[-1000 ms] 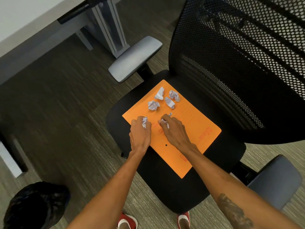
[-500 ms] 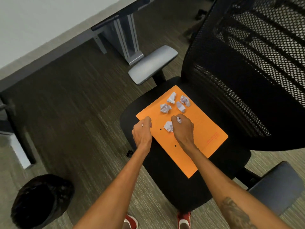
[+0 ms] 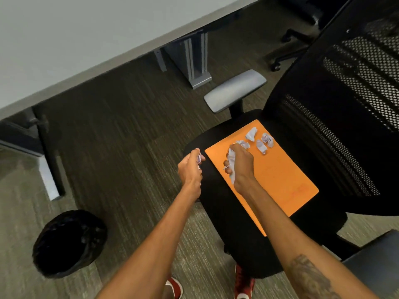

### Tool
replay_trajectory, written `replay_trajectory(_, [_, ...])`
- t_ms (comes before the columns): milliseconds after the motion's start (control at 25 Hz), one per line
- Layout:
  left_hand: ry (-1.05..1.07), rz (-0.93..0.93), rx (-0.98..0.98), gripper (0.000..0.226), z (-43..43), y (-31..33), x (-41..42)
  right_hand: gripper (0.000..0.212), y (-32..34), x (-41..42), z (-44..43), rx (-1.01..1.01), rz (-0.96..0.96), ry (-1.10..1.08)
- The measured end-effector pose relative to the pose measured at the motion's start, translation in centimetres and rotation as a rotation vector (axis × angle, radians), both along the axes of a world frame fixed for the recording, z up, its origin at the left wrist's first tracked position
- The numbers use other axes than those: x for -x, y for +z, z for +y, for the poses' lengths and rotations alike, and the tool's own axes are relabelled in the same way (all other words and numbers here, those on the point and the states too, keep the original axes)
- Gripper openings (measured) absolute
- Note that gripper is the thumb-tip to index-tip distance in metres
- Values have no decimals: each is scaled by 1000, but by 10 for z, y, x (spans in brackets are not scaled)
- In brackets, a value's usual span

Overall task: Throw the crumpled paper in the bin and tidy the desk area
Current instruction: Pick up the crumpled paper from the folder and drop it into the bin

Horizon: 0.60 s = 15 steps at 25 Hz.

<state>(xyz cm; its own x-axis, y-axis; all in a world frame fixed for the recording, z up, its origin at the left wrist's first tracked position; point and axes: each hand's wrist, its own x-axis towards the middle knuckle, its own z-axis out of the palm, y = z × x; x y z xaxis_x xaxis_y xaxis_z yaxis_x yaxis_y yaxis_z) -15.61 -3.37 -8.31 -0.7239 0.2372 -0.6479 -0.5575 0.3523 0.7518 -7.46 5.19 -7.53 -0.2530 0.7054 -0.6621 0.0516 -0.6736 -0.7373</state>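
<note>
An orange envelope (image 3: 278, 175) lies on the black seat of an office chair (image 3: 224, 212). Several crumpled paper balls lie at its far end: one (image 3: 251, 133), another (image 3: 267, 140), a third (image 3: 261, 146). My left hand (image 3: 190, 167) hovers just left of the envelope and grips a crumpled paper ball (image 3: 199, 158). My right hand (image 3: 240, 165) is over the envelope and holds crumpled paper (image 3: 231, 162), its fingertips at a further ball (image 3: 243, 144). A black bin (image 3: 69, 242) with a dark liner stands on the floor at the lower left.
A grey desk top (image 3: 64, 39) fills the upper left, with its metal leg (image 3: 194, 61) behind the chair. The chair's grey armrest (image 3: 235, 89) and mesh back (image 3: 345, 104) stand to the right. Carpet lies between chair and bin. My red shoes (image 3: 244, 283) show below.
My left hand has lifted off the envelope to the left with a paper ball in it. My right hand has gathered a paper piece and reached further up the envelope. The view has swung left.
</note>
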Motion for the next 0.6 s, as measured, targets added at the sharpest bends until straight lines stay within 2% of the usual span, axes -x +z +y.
replay_trajectory(120, [72, -49, -5, 26, -20, 3, 24, 22, 7, 31, -19, 31, -11, 59])
replay_trajectory(320, [159, -51, 21, 26, -60, 3, 68, 15, 11, 85, -60, 7, -20, 217])
replay_trajectory(600, [307, -26, 90, 25, -138, 2, 132, 16, 6, 158, -136, -65, -76, 421])
